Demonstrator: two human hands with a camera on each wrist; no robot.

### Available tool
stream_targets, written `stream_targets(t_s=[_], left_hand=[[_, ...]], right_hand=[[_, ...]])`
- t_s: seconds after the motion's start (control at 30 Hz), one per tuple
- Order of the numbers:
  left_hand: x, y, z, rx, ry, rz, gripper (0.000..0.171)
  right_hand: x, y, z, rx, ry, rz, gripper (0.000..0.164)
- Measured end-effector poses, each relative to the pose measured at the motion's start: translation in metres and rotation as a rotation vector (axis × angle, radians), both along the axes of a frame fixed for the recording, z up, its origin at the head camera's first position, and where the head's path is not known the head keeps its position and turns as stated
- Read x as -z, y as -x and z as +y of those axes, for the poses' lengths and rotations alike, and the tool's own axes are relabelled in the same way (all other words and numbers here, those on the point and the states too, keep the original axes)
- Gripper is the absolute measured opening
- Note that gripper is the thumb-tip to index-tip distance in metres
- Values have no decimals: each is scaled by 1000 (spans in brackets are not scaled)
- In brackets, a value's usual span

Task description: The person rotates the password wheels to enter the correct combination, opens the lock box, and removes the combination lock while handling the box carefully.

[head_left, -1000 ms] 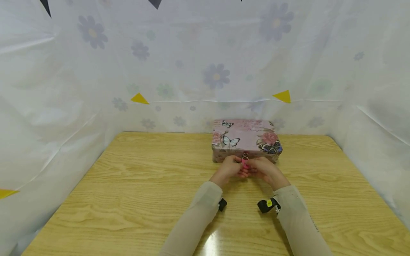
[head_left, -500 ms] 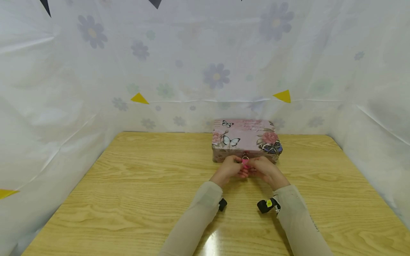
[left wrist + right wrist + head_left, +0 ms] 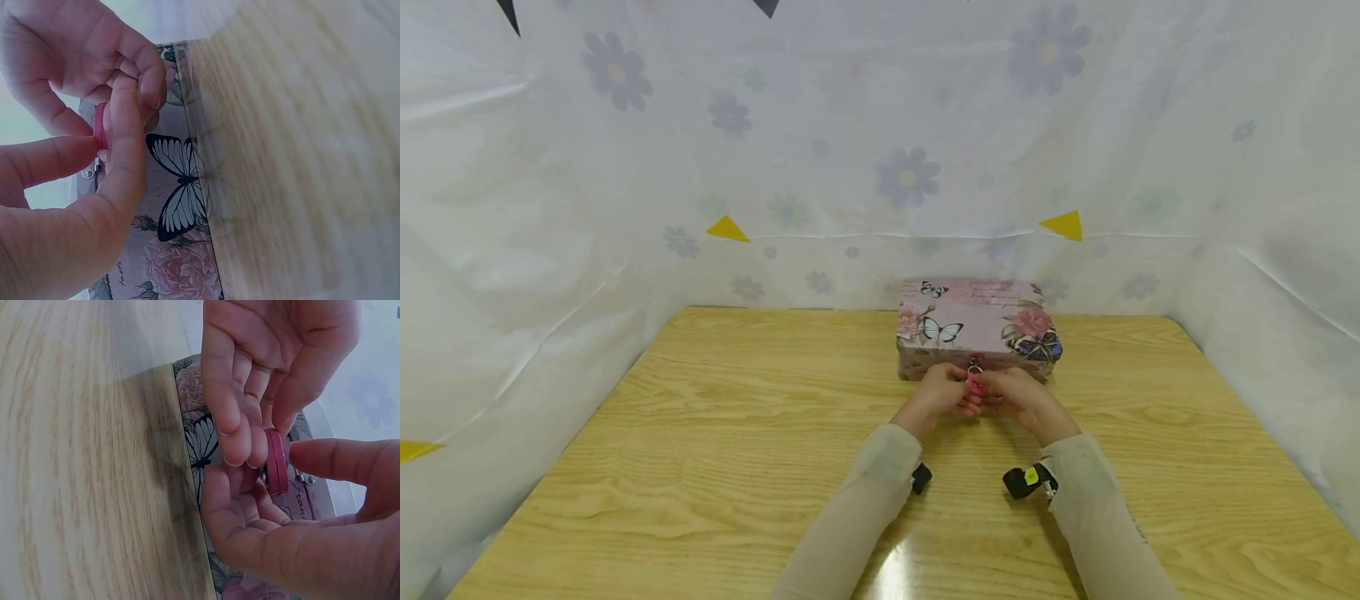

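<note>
A pink floral tin box (image 3: 973, 321) with butterflies on its closed lid stands near the back of the table. At its front clasp hangs a small pink-red padlock (image 3: 277, 464) with a metal ring-like shackle (image 3: 974, 370). My left hand (image 3: 934, 398) pinches the padlock from the left, thumb at its edge and fingers behind it. From the other side my right hand (image 3: 1021, 397) holds it too, its thumb (image 3: 325, 456) at the padlock's face and its fingers curled underneath. The fingertips of both hands meet below the padlock, hiding part of its body.
The wood-grain table (image 3: 737, 450) spreads out around the box. A white flower-printed sheet (image 3: 820, 167) hangs close behind the box and along both sides. A black strap (image 3: 1021, 483) sits at the right wrist, another (image 3: 921, 479) at the left.
My right thumb shifts slightly over the padlock, covering a bit more of it than half a second ago. The box and both forearms stay in place.
</note>
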State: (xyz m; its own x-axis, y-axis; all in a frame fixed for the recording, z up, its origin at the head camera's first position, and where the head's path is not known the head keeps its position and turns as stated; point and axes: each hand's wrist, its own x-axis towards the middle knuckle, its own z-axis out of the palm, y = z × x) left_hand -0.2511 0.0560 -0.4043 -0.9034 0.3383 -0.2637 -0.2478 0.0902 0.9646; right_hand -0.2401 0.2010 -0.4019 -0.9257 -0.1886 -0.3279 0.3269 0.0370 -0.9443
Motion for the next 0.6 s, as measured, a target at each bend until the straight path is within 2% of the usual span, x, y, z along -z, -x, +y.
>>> stream_targets(t_s=[0.1, 0.23, 0.6], left_hand=[[-1, 0, 0, 3, 3, 2, 11], [-1, 0, 0, 1, 3, 0, 11], [-1, 0, 0, 7, 35, -3, 16]], right_hand=[[1, 1, 1, -6, -4, -4, 36], [3, 2, 1, -8, 15, 4, 27], [0, 1, 0, -15, 52, 42, 14]])
